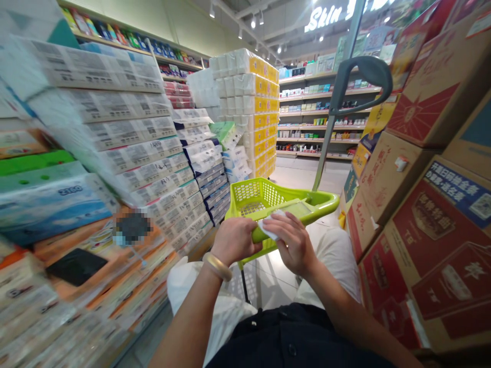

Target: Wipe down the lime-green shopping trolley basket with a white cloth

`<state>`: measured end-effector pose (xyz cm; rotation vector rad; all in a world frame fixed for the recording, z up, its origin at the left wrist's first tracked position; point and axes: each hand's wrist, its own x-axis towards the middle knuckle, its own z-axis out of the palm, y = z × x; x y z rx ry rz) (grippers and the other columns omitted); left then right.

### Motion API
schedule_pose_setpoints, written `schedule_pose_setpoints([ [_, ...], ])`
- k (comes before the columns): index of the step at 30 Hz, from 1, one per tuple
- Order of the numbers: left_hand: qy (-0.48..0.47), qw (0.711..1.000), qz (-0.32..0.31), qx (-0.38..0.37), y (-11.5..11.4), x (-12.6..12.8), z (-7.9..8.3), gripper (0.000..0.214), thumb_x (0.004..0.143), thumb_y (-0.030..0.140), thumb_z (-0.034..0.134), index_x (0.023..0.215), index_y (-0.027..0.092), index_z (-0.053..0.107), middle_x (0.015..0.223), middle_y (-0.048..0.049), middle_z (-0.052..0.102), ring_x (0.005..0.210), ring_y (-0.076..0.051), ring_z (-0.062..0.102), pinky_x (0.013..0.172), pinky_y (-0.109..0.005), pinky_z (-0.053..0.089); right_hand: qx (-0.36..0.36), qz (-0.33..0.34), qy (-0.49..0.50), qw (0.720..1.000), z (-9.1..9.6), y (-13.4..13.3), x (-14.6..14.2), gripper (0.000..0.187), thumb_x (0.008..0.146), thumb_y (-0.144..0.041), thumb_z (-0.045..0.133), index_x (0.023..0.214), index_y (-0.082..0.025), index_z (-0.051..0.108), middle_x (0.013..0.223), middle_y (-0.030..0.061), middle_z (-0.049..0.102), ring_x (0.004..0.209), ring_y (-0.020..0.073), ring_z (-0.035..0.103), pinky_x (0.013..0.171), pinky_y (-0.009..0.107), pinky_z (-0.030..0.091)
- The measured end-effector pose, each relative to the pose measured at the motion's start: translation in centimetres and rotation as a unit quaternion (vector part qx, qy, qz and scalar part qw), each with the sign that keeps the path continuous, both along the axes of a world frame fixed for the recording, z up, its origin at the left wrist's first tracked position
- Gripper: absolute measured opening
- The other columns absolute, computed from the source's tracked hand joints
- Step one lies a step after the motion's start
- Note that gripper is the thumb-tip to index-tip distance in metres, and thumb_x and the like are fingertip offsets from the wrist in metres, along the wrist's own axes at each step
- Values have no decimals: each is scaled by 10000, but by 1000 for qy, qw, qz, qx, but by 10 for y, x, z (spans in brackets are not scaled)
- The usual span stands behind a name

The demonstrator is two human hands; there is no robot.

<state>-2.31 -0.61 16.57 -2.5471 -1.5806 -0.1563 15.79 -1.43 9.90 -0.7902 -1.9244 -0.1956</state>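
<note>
A lime-green shopping cart (326,200) stands in front of my knees, its perforated basket tipped toward the aisle. My left hand (236,239) is wrapped round the left part of the cart's green handle bar (260,234). A gold-coloured bangle circles that wrist. In my right hand (289,240) a crumpled white tissue (273,223) is pressed onto the bar, just beside the left hand. The fingers lie bent over the tissue and bar. Beyond the basket, a grey loop grip (360,84) sits on a slanted metal pole.
Tall stacks of wrapped tissue packs (130,133) line the left, with a dark phone (76,267) lying on a lower pile. Red and brown cartons (433,225) crowd the right side. Yellow-and-white paper packs (263,112) and stocked shelves (314,112) stand farther back, beyond the tiled floor.
</note>
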Motion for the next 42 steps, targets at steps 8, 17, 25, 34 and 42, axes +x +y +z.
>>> schedule_pose_setpoints([
  [8, 2, 1000, 6, -3, -1, 2, 1, 221, 732, 398, 636, 802, 191, 673, 845, -96, 721, 835, -276, 686, 725, -357, 484, -44, -93, 46, 994, 14, 11, 11, 312, 872, -126, 483, 1083, -244, 680, 1134, 40, 737, 1168, 223, 627, 1128, 462, 353],
  [17, 2, 1000, -1, -6, -3, 2, 1, 225, 749, 397, 623, 821, 191, 680, 832, -83, 714, 835, -272, 686, 722, -353, 479, -44, -96, 41, 994, 20, 11, 1, 162, 849, -189, 581, 925, -252, 710, 1059, 28, 761, 1067, 234, 673, 1040, 439, 435],
  [25, 2, 1000, 1, -10, -5, 4, 3, 216, 739, 388, 648, 816, 188, 674, 855, -80, 718, 849, -253, 681, 737, -339, 487, -46, -97, 23, 994, 21, 10, 5, 250, 835, -170, 577, 1036, -233, 713, 1129, 50, 743, 1109, 255, 657, 1059, 476, 427],
  [34, 5, 1000, -5, -4, -6, 3, 1, 242, 739, 418, 635, 796, 185, 665, 866, -78, 716, 846, -263, 685, 728, -347, 494, -67, -150, 26, 986, 32, 18, 8, 260, 856, -158, 538, 1042, -225, 705, 1057, 64, 751, 1005, 257, 673, 943, 438, 505],
  [42, 6, 1000, -8, 0, -5, 2, 0, 226, 751, 387, 624, 851, 191, 672, 901, -80, 727, 875, -266, 688, 744, -345, 492, -78, -68, -42, 994, 33, 15, -3, 220, 931, -230, 536, 1008, -256, 740, 1091, 28, 752, 1067, 230, 665, 994, 417, 470],
])
